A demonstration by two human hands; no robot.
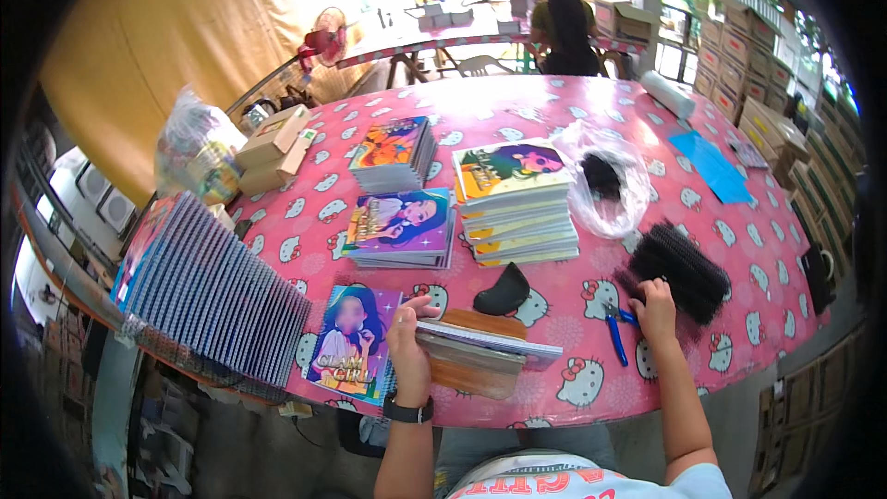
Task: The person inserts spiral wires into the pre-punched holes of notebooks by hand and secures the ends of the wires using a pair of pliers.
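Nearest is my pale T-shirt with red lettering (554,482), against the near edge of a table (767,233) covered in pink cloth printed with white cat faces. My left hand (409,340), a black-strapped watch (407,409) on its wrist, grips the left end of a thin, white-paged notebook (528,345), seen almost edge-on above a brown wooden board (479,383) by the middle of the near edge. My right hand (655,310) reaches toward the right edge, fingers bent narrowly at the near side of a bristly pile of black binding coils (686,270); I cannot tell whether they pinch one. Just left of that hand lie blue-handled pliers (617,344); beyond the board sits a black, half-moon-shaped object (504,292).

By the near left corner, a purple-and-blue spiral notebook (344,356) lies face up beside a long, leaning row of spiral-bound notebooks (217,291) along the left edge. Toward the table's middle stand three stacks of colourful illustrated books (519,212), with a clear plastic bag (626,214) holding something black to their right. A bright blue sheet (711,169) lies near the far right corner.
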